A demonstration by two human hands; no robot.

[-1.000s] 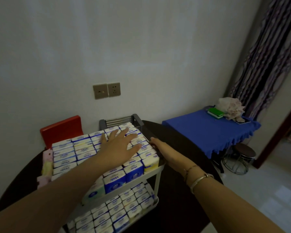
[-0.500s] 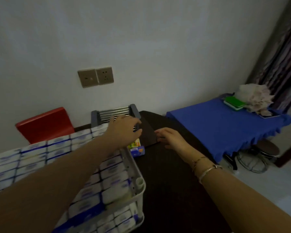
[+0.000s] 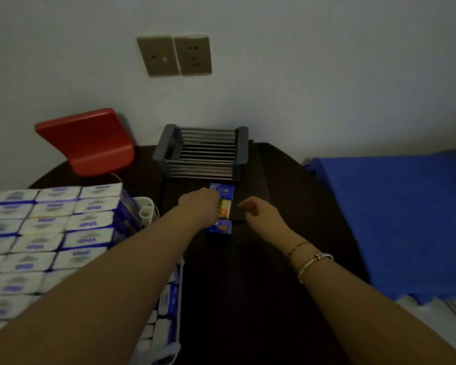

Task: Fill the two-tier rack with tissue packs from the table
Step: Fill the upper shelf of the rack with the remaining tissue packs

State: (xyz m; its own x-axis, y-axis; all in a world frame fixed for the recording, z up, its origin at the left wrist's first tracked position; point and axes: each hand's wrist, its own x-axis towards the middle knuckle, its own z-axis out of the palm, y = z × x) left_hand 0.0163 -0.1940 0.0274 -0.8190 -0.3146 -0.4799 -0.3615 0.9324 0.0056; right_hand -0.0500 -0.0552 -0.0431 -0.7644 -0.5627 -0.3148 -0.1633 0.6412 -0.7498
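The white two-tier rack (image 3: 177,306) stands at the left on the dark table (image 3: 248,299). Its top tier holds several rows of white-and-blue tissue packs (image 3: 48,233), and more packs show in the lower tier. A blue pack with a yellow label (image 3: 225,206) lies on the table in front of a dark slatted rack. My left hand (image 3: 199,204) rests on the left side of that pack, fingers curled over it. My right hand (image 3: 258,210) hovers just right of the pack, fingers loosely bent, holding nothing.
A dark grey slatted metal rack (image 3: 203,154) sits at the table's far edge against the wall. A red chair back (image 3: 87,140) stands behind the table at left. A blue-covered table (image 3: 395,219) is at right. Two wall sockets (image 3: 174,55) are above.
The view has swung right and down, and the rack now sits at the left. Both hands left the rack's top tier and reached to the blue pack near the slatted rack.
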